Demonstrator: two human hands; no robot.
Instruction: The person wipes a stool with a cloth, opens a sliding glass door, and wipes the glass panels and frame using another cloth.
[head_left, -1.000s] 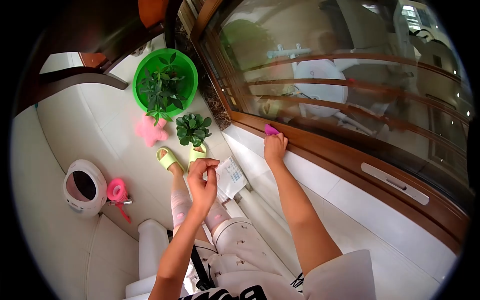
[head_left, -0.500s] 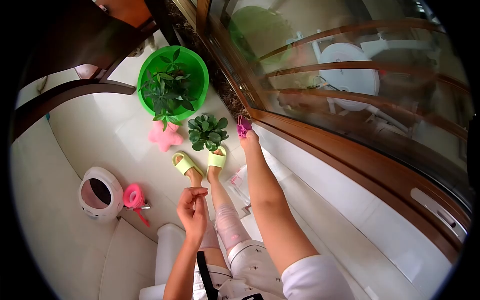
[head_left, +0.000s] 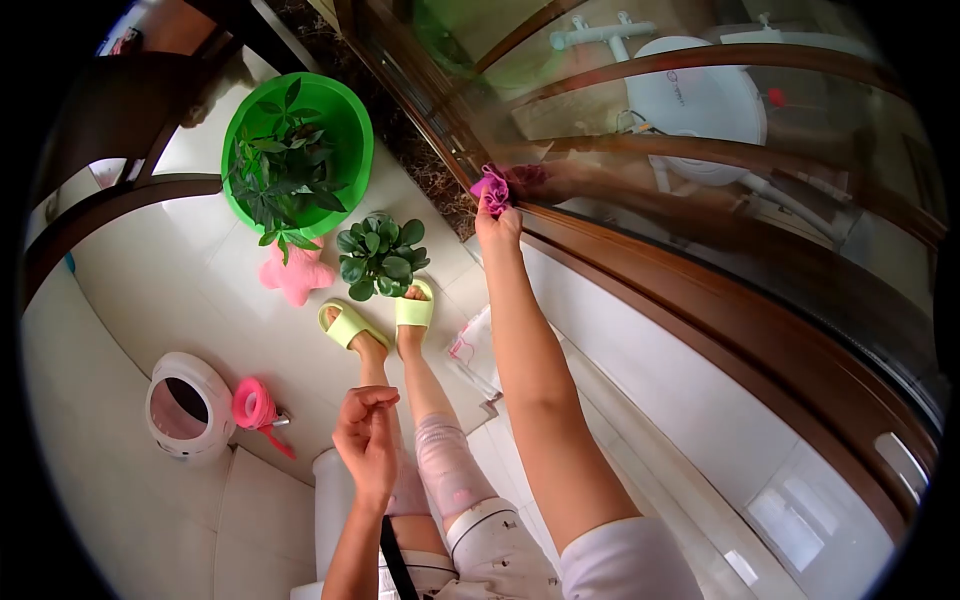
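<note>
In my right hand (head_left: 498,228) is a bunched magenta cloth (head_left: 492,190), pressed at the corner where the brown window frame (head_left: 640,270) meets the glass (head_left: 600,170). The cloth's reflection shows in the pane beside it. My right arm is stretched out far ahead. My left hand (head_left: 367,435) hovers above my legs with its fingers curled in and the thumb against them. I see nothing in it, and it touches nothing.
A green tub (head_left: 350,165) with a leafy plant (head_left: 275,180) stands ahead, near a pink star cushion (head_left: 298,275). A round-leaved plant (head_left: 380,258) is by my slippers (head_left: 415,308). A white pet-house-like container (head_left: 185,408), a pink coil (head_left: 254,404) and dark curved furniture (head_left: 130,200) are left.
My right hand has moved up with the cloth, from beside the frame's lower end onto the frame and glass corner. My left hand stays curled. The whole view has shifted slightly.
</note>
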